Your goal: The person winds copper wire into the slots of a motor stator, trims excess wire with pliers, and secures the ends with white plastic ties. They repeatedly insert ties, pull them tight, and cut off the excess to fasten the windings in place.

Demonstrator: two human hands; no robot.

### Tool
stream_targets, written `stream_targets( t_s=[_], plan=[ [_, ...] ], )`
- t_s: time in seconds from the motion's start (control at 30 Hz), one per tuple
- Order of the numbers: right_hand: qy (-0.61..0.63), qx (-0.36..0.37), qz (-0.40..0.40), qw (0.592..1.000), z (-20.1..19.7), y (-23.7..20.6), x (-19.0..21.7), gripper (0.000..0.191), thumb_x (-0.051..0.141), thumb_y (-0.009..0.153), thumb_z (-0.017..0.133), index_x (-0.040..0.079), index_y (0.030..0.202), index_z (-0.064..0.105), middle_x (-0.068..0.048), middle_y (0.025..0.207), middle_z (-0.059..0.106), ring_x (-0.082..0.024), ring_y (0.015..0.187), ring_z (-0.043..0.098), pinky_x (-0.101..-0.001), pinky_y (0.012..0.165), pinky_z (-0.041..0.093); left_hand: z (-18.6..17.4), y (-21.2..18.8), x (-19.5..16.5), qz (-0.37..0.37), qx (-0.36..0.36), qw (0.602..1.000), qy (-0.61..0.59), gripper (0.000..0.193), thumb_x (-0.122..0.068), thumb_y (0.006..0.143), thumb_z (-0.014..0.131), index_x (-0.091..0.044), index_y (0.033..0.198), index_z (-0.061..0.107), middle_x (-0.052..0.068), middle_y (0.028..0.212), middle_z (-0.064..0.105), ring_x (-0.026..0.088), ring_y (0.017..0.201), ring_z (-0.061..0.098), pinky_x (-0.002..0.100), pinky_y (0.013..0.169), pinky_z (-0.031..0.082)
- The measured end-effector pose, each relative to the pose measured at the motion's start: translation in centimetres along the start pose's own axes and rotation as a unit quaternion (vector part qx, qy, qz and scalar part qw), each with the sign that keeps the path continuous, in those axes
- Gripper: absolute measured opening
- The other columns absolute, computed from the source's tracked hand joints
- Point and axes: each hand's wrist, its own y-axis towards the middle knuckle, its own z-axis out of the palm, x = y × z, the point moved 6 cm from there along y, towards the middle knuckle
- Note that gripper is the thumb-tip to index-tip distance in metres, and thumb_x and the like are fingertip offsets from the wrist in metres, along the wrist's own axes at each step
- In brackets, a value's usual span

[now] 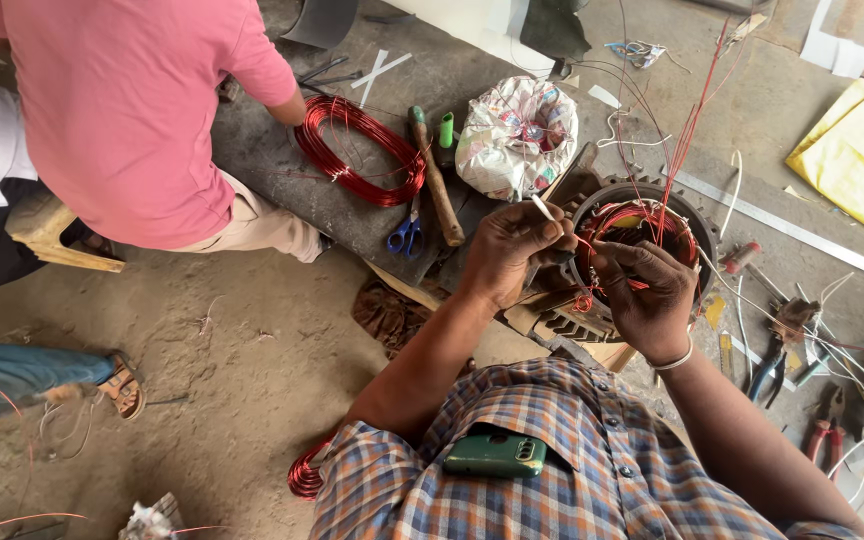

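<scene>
A round metal motor stator with red copper windings lies in front of me. My left hand is closed on a thin white strip at the stator's left rim. My right hand pinches red winding wire at the near rim. Thin red wire ends stick up from the windings toward the upper right.
A coil of red wire, blue-handled scissors, a wooden-handled hammer and a white sack lie on a dark board. Pliers and loose wires lie at right. A person in a pink shirt crouches at upper left; a sandalled foot is at left.
</scene>
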Motion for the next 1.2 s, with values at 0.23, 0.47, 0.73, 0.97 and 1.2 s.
stream_targets(
  t_s=[0.23,0.47,0.73,0.97,1.2],
  plan=[
    [-0.013,0.018,-0.026,0.999,-0.2,0.8,0.3,0.012,0.004,0.097,0.075,0.003,0.109,0.077,-0.009,0.087,0.072,-0.013,0.074,0.069,-0.0261,0.067,0.053,0.3,0.4,0.2,0.033,-0.025,0.999,0.007,0.016,-0.011,0.095,0.078,-0.005,0.108,0.074,0.010,0.097,0.076,0.018,0.090,0.074,0.038,0.083,0.064],
    [-0.024,0.010,-0.042,0.999,-1.5,0.7,0.2,0.014,0.004,0.095,0.076,0.004,0.109,0.077,-0.010,0.087,0.073,-0.015,0.074,0.071,-0.0280,0.066,0.054,1.2,0.6,0.4,0.102,-0.037,0.993,0.045,0.013,-0.001,0.093,0.077,-0.003,0.106,0.074,0.012,0.099,0.077,0.020,0.093,0.074,0.037,0.087,0.063],
    [-0.070,0.008,-0.075,0.995,-2.5,0.7,0.2,0.016,0.006,0.093,0.076,0.009,0.109,0.077,-0.008,0.082,0.069,-0.020,0.067,0.068,-0.0323,0.058,0.051,2.3,0.1,1.0,0.120,-0.092,0.984,0.093,0.014,0.003,0.092,0.077,-0.001,0.105,0.074,0.010,0.103,0.076,0.018,0.099,0.074,0.032,0.093,0.060],
    [-0.059,0.034,-0.065,0.996,-3.3,0.6,-0.8,0.021,0.005,0.091,0.077,0.010,0.111,0.077,-0.008,0.078,0.066,-0.022,0.062,0.064,-0.0344,0.055,0.048,3.9,-0.8,1.7,0.105,-0.099,0.976,0.163,0.014,0.000,0.092,0.078,-0.003,0.105,0.074,0.009,0.102,0.076,0.015,0.097,0.073,0.031,0.091,0.062],
    [0.031,0.139,0.067,0.988,-3.8,-1.3,-7.0,0.039,0.021,0.081,0.085,0.004,0.114,0.073,-0.010,0.088,0.070,-0.017,0.070,0.064,-0.0310,0.063,0.051,6.1,-1.2,3.0,0.104,-0.091,0.965,0.223,0.015,-0.002,0.094,0.078,-0.003,0.108,0.074,0.007,0.100,0.075,0.015,0.090,0.073,0.030,0.086,0.061]
  ],
)
